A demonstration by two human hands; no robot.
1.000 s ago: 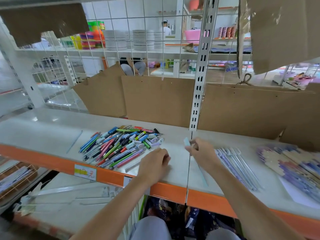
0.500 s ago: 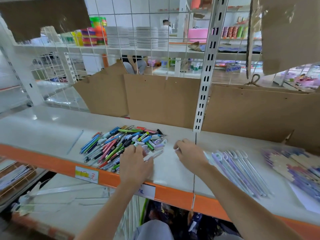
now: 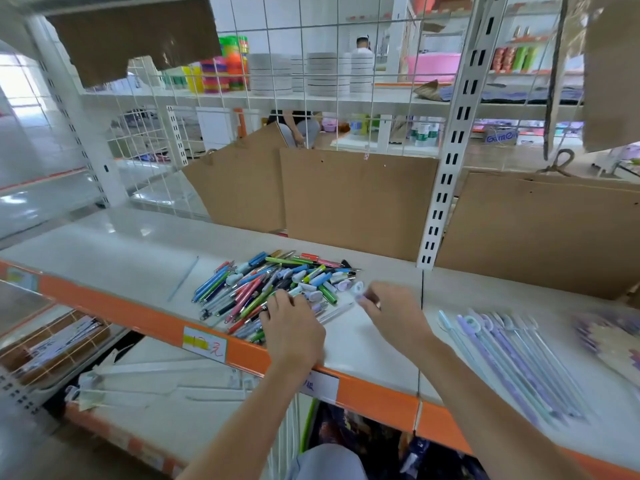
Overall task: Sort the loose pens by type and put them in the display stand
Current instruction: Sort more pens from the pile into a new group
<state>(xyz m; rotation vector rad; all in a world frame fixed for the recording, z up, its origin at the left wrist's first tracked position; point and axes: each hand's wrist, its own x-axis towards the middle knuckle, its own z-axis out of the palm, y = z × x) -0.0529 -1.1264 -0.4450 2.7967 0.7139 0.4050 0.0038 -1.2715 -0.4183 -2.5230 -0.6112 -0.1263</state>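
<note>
A small pale, lilac-tipped pen [image 3: 358, 289] is pinched at the fingertips of the right hand [image 3: 394, 315], just right of the pile [image 3: 273, 289]; motion blur hides which way its long axis runs. The left hand [image 3: 292, 327] rests palm down on the near edge of the pile, fingers curled onto the pens; whether any pen is gripped cannot be told. The pile lies on the white shelf [image 3: 121, 258], left of the upright post [image 3: 450, 161]; most of its pens are laid with their long axes running from near left to far right, a few crosswise at the back. A clear pen [image 3: 336, 311] lies between the hands, on the same slant. Well to the right, a row of lilac and blue pens [image 3: 512, 362] is laid side by side, caps toward the back, long axes running back to front.
</note>
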